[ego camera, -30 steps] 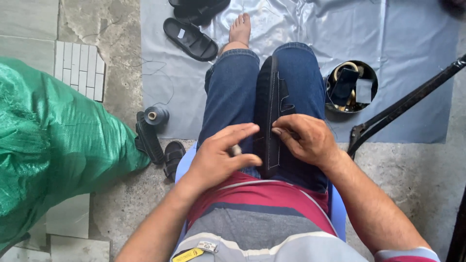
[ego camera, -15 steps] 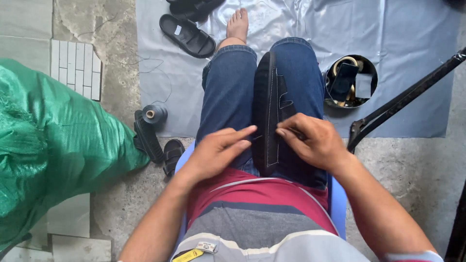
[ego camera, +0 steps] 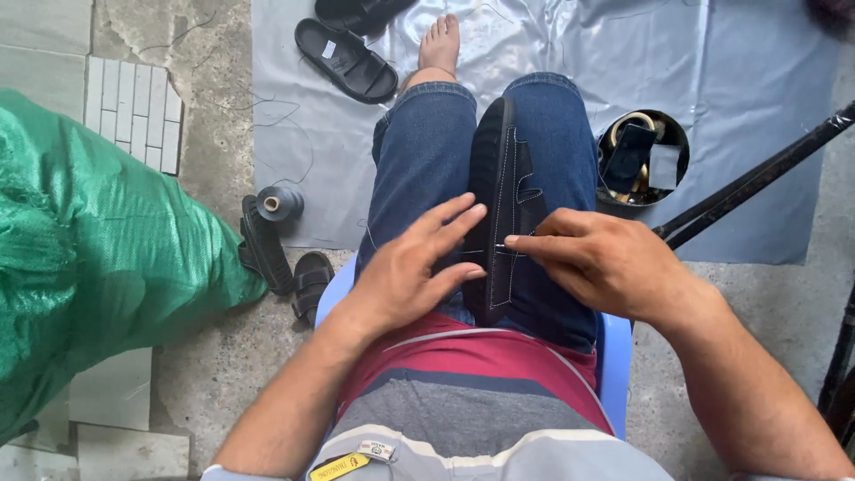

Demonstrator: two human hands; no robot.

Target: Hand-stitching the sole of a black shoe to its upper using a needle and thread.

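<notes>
A dark shoe (ego camera: pixel 503 178) with pale stitching lies sole-edge up between my jeans-clad thighs (ego camera: pixel 427 169). My left hand (ego camera: pixel 414 267) rests flat with its fingers spread against the shoe's left side. My right hand (ego camera: pixel 606 263) pinches something thin, seemingly a needle, at the stitch line on the shoe's right side. The pinched thing is too small to make out clearly.
A big green woven sack (ego camera: pixel 98 258) fills the left. A grey thread spool (ego camera: pixel 279 203) and dark sandal parts (ego camera: pixel 267 245) lie beside it. Black sandals (ego camera: pixel 346 58) sit on the grey sheet (ego camera: pixel 757 53), with a round tin of tools (ego camera: pixel 641 158). A black rod (ego camera: pixel 757 178) slants at right.
My left hand has opened and slid right, its fingers now spread flat on the shoe. The small object it pinched a second ago is out of sight. The right hand stays at the stitch line.
</notes>
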